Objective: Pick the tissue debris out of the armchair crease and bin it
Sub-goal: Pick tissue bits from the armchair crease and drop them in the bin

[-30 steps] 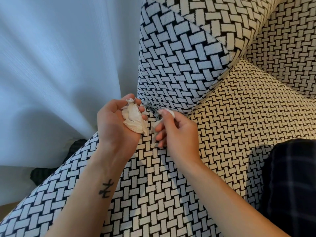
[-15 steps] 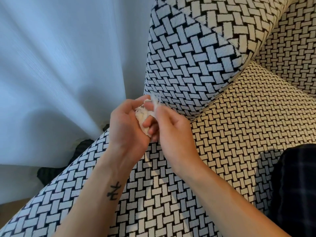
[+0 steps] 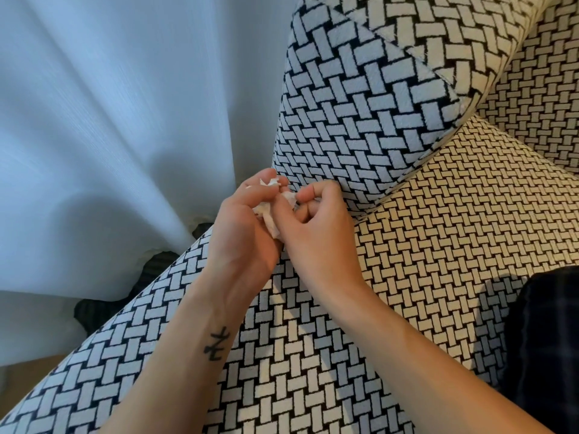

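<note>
left hand curls round the tissue wad | right hand has closed in, thumb and forefinger pinching its scrap into that wad | both at the left end of the armchair crease | debris now gathered, probably ready to bin; bin unseen

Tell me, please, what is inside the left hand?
Crumpled white tissue fills the left hand, and the right hand pinches its edge. Curled fingers cover the rest, so further scraps cannot be seen.
</note>
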A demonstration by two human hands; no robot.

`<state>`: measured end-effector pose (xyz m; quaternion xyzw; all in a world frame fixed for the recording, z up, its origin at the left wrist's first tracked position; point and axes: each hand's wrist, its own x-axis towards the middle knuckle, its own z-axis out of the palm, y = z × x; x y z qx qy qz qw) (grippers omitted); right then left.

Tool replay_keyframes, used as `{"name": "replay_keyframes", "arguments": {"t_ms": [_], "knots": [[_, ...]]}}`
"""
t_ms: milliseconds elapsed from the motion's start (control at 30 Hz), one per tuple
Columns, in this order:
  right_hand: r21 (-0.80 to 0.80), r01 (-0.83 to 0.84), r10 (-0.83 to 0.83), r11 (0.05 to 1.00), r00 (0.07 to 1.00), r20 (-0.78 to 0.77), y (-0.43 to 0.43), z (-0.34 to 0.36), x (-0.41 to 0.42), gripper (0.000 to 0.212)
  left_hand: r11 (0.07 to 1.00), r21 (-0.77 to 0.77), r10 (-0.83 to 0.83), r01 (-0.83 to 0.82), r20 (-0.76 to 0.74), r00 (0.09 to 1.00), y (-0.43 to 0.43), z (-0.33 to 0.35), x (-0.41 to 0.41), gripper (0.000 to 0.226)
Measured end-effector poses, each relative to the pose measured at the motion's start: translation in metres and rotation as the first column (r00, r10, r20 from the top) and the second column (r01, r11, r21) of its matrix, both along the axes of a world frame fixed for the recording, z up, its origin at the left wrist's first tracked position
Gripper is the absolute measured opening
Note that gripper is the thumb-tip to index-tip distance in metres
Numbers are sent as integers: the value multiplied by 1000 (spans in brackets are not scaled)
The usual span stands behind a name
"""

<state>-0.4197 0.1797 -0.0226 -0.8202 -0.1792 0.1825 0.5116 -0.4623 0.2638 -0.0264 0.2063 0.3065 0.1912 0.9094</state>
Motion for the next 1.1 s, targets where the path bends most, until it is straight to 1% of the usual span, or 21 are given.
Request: {"name": "replay_keyframes", "arguments": {"t_ms": [67,133,200,267,300,400,467,567,700,833,900,967,1100], "knots": [[58,-25,32,998,991,-130,-9,1,-4,26,1000,23,8,-9,18,1000,1,0,-1,22],[55,-25,37,998,973,-227,-19,3,-5,28,1000,8,17,-17,27,999,2,1,-1,21],[46,24,-6,999,937,-348,-30,2,-3,31,1000,-18,24,-23,39,999,2,1,-1,19],[47,73,-41,996,876,-480,-38,3,0,41,999,-28,41,-40,37,998,2,1,-1,17],[31,79,-52,996,858,-511,-43,4,1,48,998,-38,50,-49,39,998,1,2,-1,17],[4,54,-43,999,841,-540,-52,6,1,61,994,-72,84,-80,54,995,3,3,-1,19],[-16,23,-29,1000,824,-566,-54,10,2,64,992,-85,96,-91,64,993,3,4,-1,20],[-65,-22,-21,998,800,-600,-51,12,6,65,994,-88,73,-65,90,993,1,2,-2,23],[-157,-74,-40,985,783,-621,-41,13,16,54,994,-105,52,-42,98,994,1,0,-3,25],[-247,-138,-50,959,777,-628,-26,13,33,34,993,-111,45,-34,105,993,2,-4,-3,26],[-264,-154,-46,952,781,-622,-21,11,36,35,993,-114,51,-38,109,993,3,-4,-4,27],[-248,-131,-54,960,782,-621,-20,8,35,33,992,-116,58,-46,103,993,3,-4,-4,27],[-155,18,-109,988,792,-600,-27,-2,30,26,993,-109,47,-37,91,995,2,-4,-4,26]]}}
